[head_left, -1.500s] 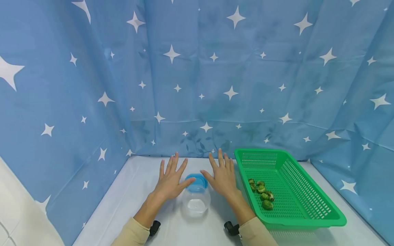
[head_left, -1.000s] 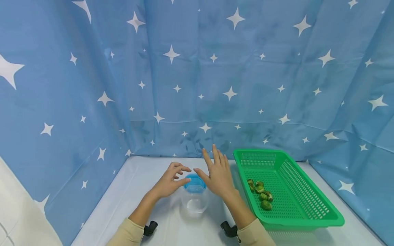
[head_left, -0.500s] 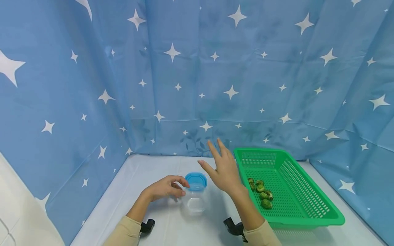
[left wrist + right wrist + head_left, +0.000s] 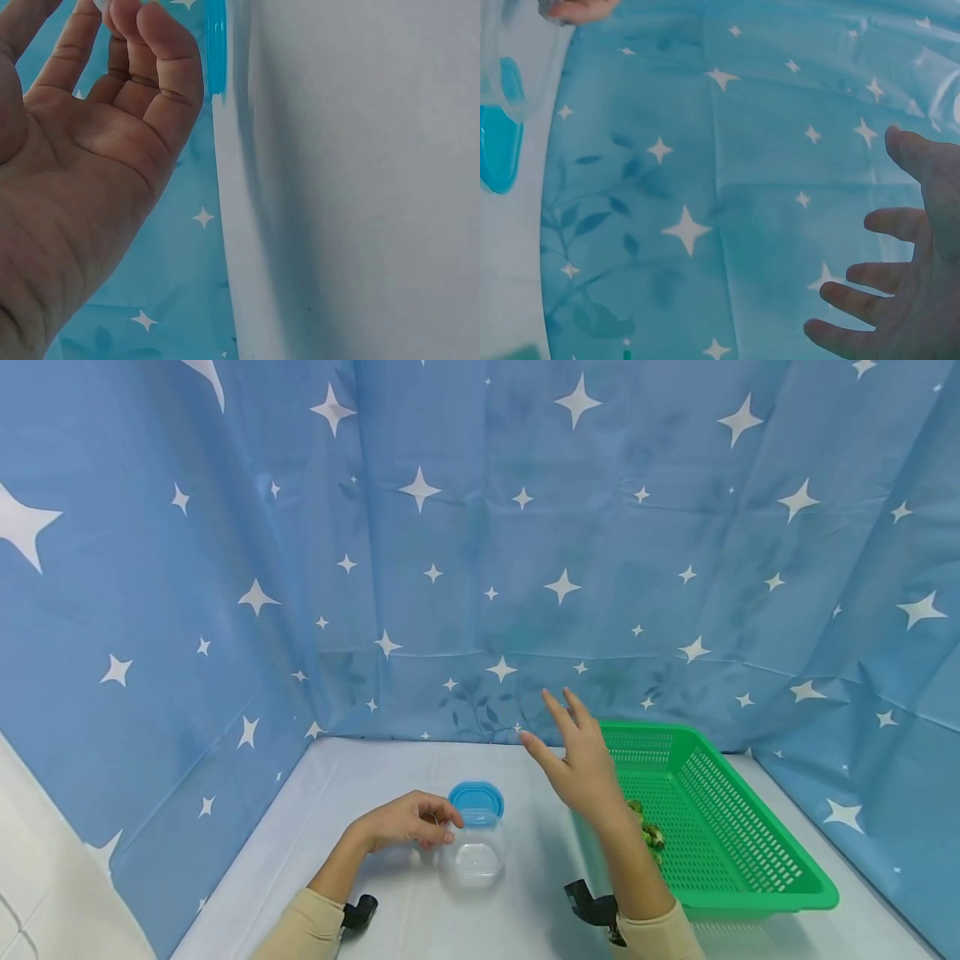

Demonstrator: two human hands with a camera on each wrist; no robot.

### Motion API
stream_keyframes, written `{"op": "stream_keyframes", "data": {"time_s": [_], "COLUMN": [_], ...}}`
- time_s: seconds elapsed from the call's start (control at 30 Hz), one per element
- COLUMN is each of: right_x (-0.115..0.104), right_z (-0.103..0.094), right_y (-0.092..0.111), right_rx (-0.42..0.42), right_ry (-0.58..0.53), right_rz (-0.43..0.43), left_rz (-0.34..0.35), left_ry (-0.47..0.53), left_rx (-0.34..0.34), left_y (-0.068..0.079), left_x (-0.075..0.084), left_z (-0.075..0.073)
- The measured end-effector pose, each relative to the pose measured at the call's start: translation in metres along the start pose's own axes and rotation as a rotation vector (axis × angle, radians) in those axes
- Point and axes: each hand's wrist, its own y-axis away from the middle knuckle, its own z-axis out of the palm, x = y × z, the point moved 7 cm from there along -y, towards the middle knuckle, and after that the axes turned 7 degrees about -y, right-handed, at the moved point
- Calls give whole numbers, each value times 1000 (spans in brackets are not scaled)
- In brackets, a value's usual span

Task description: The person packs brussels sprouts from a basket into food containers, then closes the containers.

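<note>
My left hand (image 4: 405, 822) pinches the rim of a clear plastic container (image 4: 478, 858) with thumb and fingers. The left wrist view shows that hand's curled fingers (image 4: 174, 71); most of the container is out of that view. A round blue lid (image 4: 477, 797) lies on the table just behind the container, and the right wrist view shows the lid (image 4: 499, 154) too. Raised in the air, my right hand (image 4: 588, 772) has its fingers spread and holds nothing. It overlaps the left side of a green plastic basket (image 4: 750, 903). Brussels sprouts (image 4: 654, 837) lie in the basket, partly hidden behind my right forearm.
A white cloth (image 4: 315, 793) covers the table. Blue star-patterned curtains (image 4: 480, 543) hang behind it and along both sides. Black wrist mounts (image 4: 592, 906) sit at both sleeves.
My left hand has gone from flat and spread to pinching the container's rim. My right hand has moved right, from beside the lid to over the basket's left edge.
</note>
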Motion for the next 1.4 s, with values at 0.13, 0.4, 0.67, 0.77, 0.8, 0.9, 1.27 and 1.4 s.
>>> {"op": "stream_keyframes", "data": {"time_s": [0.13, 0.4, 0.67, 0.77, 0.8, 0.9, 1.27, 1.4], "right_x": [4, 13, 23, 24, 24, 22, 9, 6], "right_z": [-10, -27, -48, -53, -54, -54, -65, -71], "right_y": [0, 3, 3, 3, 4, 4, -2, -7], "right_rx": [9, 4, 2, 2, -2, -19, -58, -99], "right_ry": [-20, -19, -96, -108, -100, -66, 60, 115], "right_rz": [8, 54, 69, 72, 74, 66, 6, 6], "left_rz": [7, 15, 26, 29, 30, 33, 30, 24], "left_ry": [-9, -53, -42, -46, -46, -43, -47, -45], "left_rx": [-2, 0, -1, -2, -2, -5, 7, 4], "left_y": [0, -3, -3, -3, -3, -3, -3, -3], "left_x": [1, 4, 4, 3, 3, 3, 3, 2], "left_z": [0, 2, 3, 3, 3, 3, 4, 3]}}
